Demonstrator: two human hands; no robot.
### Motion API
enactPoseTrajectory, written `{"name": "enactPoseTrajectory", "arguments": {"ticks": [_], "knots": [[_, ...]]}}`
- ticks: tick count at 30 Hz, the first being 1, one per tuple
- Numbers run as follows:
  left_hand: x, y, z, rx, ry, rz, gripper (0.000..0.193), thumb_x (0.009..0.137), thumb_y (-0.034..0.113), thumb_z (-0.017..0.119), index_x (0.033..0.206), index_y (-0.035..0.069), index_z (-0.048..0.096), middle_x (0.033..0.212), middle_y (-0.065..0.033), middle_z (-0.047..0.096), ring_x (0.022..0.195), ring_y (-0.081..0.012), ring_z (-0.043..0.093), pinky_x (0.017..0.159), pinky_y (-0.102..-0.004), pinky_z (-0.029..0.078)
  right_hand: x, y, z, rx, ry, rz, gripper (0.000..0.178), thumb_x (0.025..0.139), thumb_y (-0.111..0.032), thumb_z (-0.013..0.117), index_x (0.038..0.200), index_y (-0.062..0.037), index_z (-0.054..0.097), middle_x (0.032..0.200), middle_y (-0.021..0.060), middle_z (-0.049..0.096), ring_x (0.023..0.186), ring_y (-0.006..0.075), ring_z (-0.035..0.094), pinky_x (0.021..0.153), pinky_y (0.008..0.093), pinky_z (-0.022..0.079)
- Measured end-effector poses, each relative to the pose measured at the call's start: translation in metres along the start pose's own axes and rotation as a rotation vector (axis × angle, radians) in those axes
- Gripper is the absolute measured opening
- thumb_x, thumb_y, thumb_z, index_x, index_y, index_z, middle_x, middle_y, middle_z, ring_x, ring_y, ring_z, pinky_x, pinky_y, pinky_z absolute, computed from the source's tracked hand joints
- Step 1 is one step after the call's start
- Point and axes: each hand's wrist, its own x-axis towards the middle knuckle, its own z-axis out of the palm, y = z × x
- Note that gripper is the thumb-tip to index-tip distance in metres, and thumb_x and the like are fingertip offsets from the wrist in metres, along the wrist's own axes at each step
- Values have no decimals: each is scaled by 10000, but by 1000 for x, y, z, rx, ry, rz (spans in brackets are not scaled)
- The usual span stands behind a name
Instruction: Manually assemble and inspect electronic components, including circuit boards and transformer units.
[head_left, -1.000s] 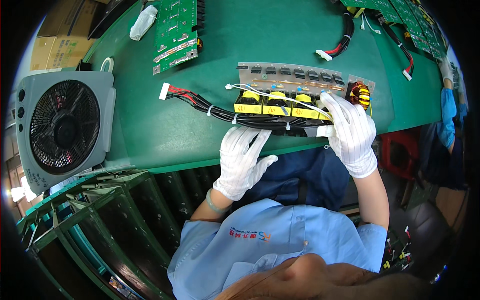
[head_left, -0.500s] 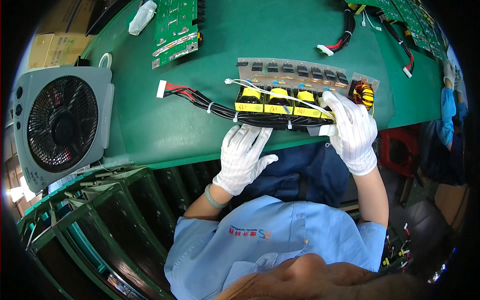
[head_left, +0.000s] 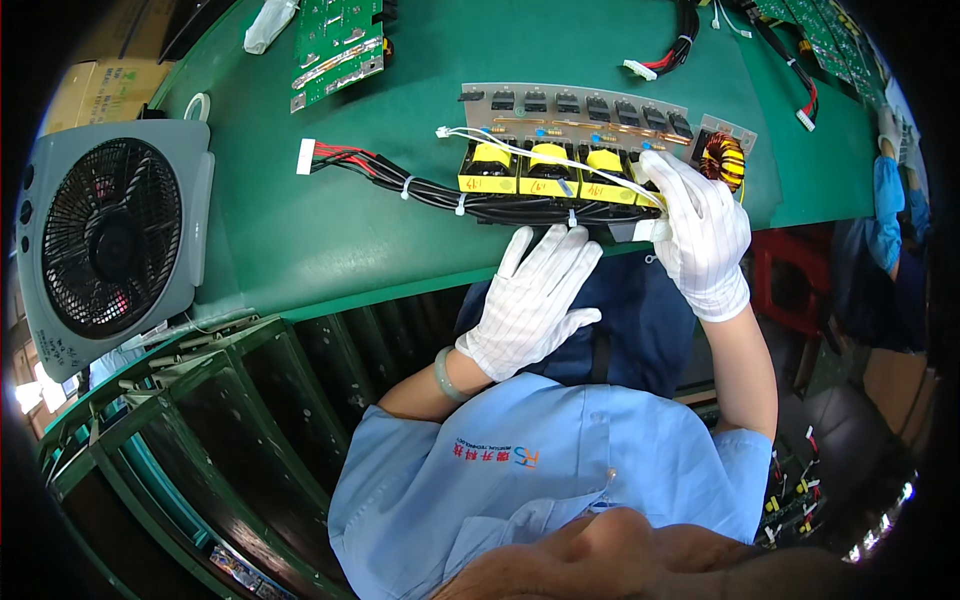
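Note:
A grey circuit board (head_left: pixel 590 105) with three yellow transformers (head_left: pixel 548 170) and a copper coil (head_left: pixel 724 160) lies near the green table's front edge. A bundle of black cables (head_left: pixel 440 195) runs from it to a white connector (head_left: pixel 306 156) on the left. My left hand (head_left: pixel 530 300), in a white glove, is spread flat with its fingertips at the board's near edge. My right hand (head_left: pixel 700 225), also gloved, rests on the board's right end, fingers on a thin white wire (head_left: pixel 520 150) that crosses the transformers.
A grey box fan (head_left: pixel 110 240) stands at the left of the green table (head_left: pixel 300 250). A green circuit board (head_left: pixel 335 45) lies at the back left; more cables (head_left: pixel 670 50) and boards (head_left: pixel 810 30) at the back right. Green racks (head_left: pixel 170 420) sit below. A person's blue sleeve (head_left: pixel 885 200) shows at right.
The board and cables sit slightly higher in view. My left hand has shifted right, closer to the board's near edge. My right hand stays on the board's right end.

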Motion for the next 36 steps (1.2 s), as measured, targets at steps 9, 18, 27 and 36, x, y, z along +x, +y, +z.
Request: {"name": "enactPoseTrajectory", "arguments": {"ticks": [9,18,27,36], "knots": [[6,4,-7,-51,-76,-79,743,793,460,650,1374,35,465,1376,-157,479,1310,-302,425,1118,-484,258,3,1,-1,0,-17,-6,468,683,-21,635,1151,-26,659,1088,91,694,878,208,669,675,287,510],[9,-39,-65,-85,433,64,561,635,132,781,1169,55,628,1155,-149,626,1012,-332,609,914,-434,476,-4,2,0,9,-2,5,511,662,11,611,1170,-22,658,1094,94,692,888,203,666,692,288,513],[46,-73,-77,268,222,140,533,729,18,611,1259,51,573,1165,-114,631,1048,-299,590,909,-417,457,-12,-3,0,-31,19,1,470,709,-66,636,1178,-66,668,1098,64,690,774,161,617,632,263,492],[45,-85,-69,236,321,106,603,592,-66,618,1179,71,622,1058,-90,660,926,-280,628,813,-384,499,20,17,24,-78,40,-59,472,760,-102,639,1231,-90,624,1138,36,671,777,171,633,601,258,499]]}}
